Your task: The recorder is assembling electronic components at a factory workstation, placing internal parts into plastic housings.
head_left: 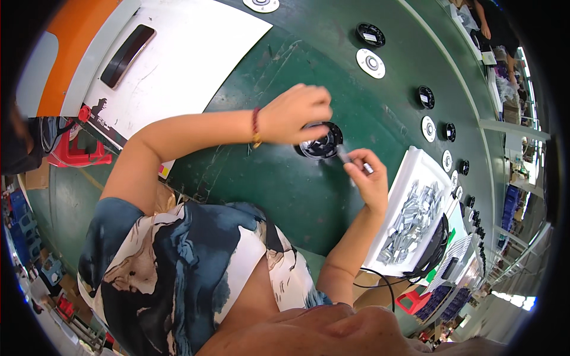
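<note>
A round black housing [321,142], like a shallow bowl, lies on the green work surface in front of me. My left hand [298,113] hovers over its far left side, fingers bent and thumb apart from them, with nothing visible between them. Part of the rim is hidden beneath that thumb. Just right of the housing, my right hand [369,181] pinches a small silvery metal piece [367,168] between thumb and fingers. A greyish strip [343,154] sticks out from those fingers toward the rim, blurred; whether it touches is unclear.
A white tray [405,172] of many silvery metal pieces [409,222] stands to my right. Black round housings [371,35] and white discs [370,63] line the green table [255,184]. A black elongated object [127,55] lies on a white sheet [196,47] at the left.
</note>
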Tool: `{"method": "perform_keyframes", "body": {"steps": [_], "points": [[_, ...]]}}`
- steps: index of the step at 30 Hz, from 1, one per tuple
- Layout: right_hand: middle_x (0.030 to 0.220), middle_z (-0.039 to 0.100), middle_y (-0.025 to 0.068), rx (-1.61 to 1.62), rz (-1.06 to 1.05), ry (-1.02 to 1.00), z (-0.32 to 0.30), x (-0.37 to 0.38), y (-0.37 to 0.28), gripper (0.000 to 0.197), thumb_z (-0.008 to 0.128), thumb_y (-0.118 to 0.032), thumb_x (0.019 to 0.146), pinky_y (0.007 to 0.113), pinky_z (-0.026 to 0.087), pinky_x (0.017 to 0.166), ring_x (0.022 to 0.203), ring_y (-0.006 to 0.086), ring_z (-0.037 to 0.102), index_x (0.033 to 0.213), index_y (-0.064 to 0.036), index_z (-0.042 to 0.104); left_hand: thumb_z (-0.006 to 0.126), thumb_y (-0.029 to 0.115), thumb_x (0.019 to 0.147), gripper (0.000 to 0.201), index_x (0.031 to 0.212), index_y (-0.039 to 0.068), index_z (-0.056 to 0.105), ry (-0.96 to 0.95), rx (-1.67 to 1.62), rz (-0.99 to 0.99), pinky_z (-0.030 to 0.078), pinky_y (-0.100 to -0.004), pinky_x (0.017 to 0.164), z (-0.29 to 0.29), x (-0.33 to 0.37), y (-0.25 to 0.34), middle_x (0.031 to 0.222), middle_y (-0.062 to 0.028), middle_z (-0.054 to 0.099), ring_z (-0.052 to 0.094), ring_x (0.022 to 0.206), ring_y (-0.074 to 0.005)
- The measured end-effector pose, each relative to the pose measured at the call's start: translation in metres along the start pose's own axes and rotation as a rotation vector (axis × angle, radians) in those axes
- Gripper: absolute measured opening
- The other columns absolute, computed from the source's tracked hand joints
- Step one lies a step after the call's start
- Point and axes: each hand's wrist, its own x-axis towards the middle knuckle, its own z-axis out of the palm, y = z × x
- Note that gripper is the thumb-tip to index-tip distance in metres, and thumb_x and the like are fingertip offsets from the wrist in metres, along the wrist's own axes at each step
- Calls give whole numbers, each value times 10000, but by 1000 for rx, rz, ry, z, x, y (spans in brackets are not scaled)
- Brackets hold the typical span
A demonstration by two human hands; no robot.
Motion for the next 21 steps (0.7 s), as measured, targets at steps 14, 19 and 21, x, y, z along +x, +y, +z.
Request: {"method": "perform_keyframes", "body": {"steps": [14,19,21], "points": [[781,564,94,-620,-272,62,28,13,-7,221,742,-83,765,323,430,579,634,221,517,934,-17,615,699,91,761,195,914,64,581,-211,1,44,478,-427,822,-6,-38,19,1082,-130,544,571,933,-305],[835,621,91,-787,-271,68,41,14,-13,196,722,-128,781,374,471,624,696,275,602,926,-47,619,682,74,772,176,906,50,570,-175,-17,25,483,-429,818,-1,-39,20,1075,-134,546,574,937,-318],[850,632,87,-842,-278,81,44,16,-12,189,717,-141,782,388,481,644,711,290,616,921,-58,620,669,60,777,166,902,41,561,-180,-30,17,487,-423,809,-2,-38,21,1064,-132,546,579,940,-319]]}}
